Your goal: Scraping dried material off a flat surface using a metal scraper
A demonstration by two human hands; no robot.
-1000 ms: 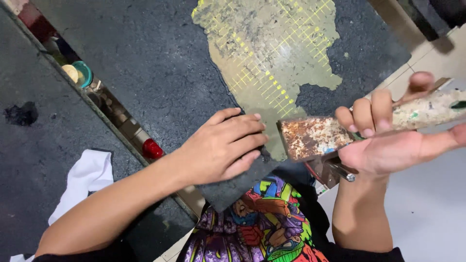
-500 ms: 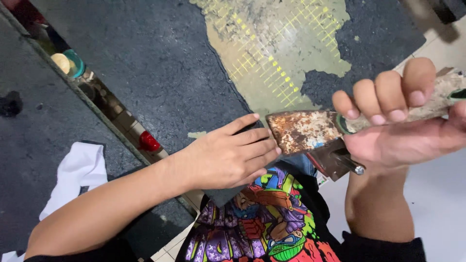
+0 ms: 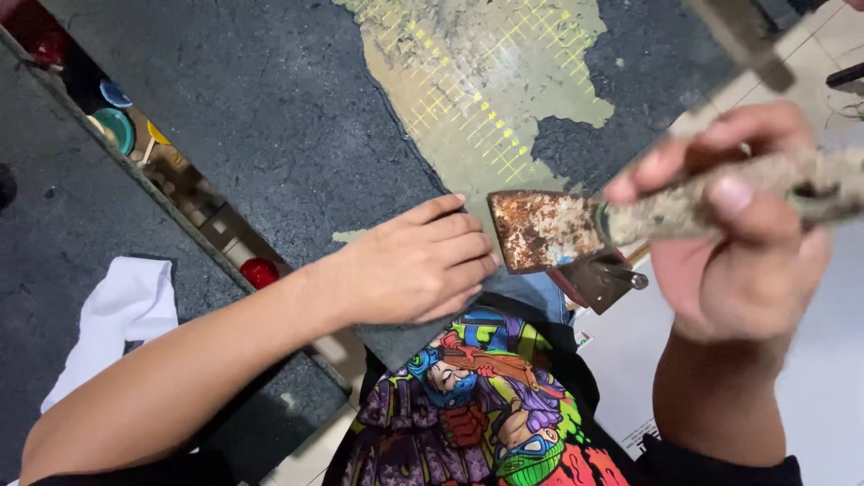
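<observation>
- The left hand [image 3: 409,265] is lying flat, fingers together, pressing down on the near corner of the dark board [image 3: 270,135], close to its edge.
- The right hand [image 3: 738,225] is wrapping its fingers shut around the crusted handle of the scraper [image 3: 549,229]; the thumb is lying along the top.
- The scraper's rusted blade is pointing left, its edge just beside the left fingertips and at the near end of the bare patch [image 3: 486,81].
- Progress, as judged: the patch — pale, with a yellow grid showing — is already stripped in the board's far middle; dark coating is covering the rest, left and right of it, so most of the surface is remaining.
- Whether the blade is touching the board cannot be told.
- Against the earlier frames: the right hand is sitting nearer the camera and larger, blurred; the blade is lying closer to the left fingers, and the left hand is keeping its place on the corner.
- Off the board: a white cloth [image 3: 117,315] is lying near left, a red cap [image 3: 261,272] in the gap beside the edge — small bowls [image 3: 112,126] farther along it.
</observation>
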